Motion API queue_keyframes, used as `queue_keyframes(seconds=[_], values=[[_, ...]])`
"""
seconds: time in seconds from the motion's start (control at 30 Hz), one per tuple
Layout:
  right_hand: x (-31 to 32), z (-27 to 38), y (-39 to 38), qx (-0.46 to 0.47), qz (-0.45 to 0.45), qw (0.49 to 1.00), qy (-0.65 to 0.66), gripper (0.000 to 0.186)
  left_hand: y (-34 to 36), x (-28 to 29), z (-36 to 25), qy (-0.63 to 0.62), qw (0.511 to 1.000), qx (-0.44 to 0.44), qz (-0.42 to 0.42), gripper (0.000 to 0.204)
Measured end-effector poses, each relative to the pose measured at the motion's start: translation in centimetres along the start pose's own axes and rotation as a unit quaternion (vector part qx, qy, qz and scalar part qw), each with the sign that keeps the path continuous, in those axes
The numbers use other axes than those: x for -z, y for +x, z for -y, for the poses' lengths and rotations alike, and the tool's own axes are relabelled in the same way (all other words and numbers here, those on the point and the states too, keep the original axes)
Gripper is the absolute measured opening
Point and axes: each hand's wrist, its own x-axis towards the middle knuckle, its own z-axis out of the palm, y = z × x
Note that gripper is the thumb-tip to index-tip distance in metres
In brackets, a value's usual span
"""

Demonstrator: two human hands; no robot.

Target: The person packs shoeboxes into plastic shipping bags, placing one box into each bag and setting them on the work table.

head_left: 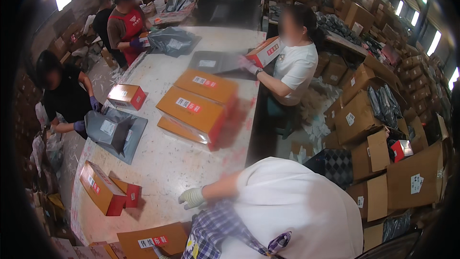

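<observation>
My left hand (162, 254), in a pale glove, shows only partly at the lower edge. Its fingers lie against an orange-brown shoebox (128, 241) with a label. Above the white table, apart from any box, my right hand (192, 197) reaches out in a striped pale glove, fingers loosely spread and holding nothing. Left of it, a shoebox (103, 189) with a red end leans against a smaller red-ended box piece (128, 193). Farther up the table is a stack of larger shoeboxes (191, 110).
Across the table, a person in black (64, 91) handles a grey mailing bag (112, 129). A person in a red apron (127, 24) holds another bag. At right, a person in white (294, 62) grips a shoebox (265, 52). Open cartons (414, 177) crowd my right; a dark conveyor (230, 9) runs beyond.
</observation>
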Motion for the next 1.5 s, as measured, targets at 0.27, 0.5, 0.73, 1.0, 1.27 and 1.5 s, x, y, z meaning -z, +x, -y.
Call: queue_keyframes(seconds=[0.27,0.5,0.73,1.0,1.27,1.5], values=[[-0.2,5.1,0.7,0.055,0.034,0.987,0.149,0.078,-1.4,0.7,0.4,-0.099,0.994,0.027,0.041,0.084],[0.2,9.8,3.6,0.174,0.042,0.896,0.405,0.079,0.5,1.6,-1.7,-0.354,0.928,0.084,0.075,0.088],[2.2,10.2,5.6,0.086,-0.154,0.955,0.238,0.07,-0.9,-4.2,10.3,-0.384,0.887,0.241,0.09,0.105],[0.3,15.1,1.4,0.136,-0.167,0.972,-0.092,0.101,0.0,-4.3,2.8,-0.513,0.771,0.376,0.031,0.078],[5.4,12.8,2.0,0.275,-0.119,0.953,0.048,0.101,-0.6,-1.5,0.0,-0.472,0.837,0.269,0.071,0.125],[5.8,11.1,1.5,0.227,-0.072,0.958,0.162,0.097,0.1,-3.3,0.3,-0.392,0.871,0.283,0.083,0.127]])
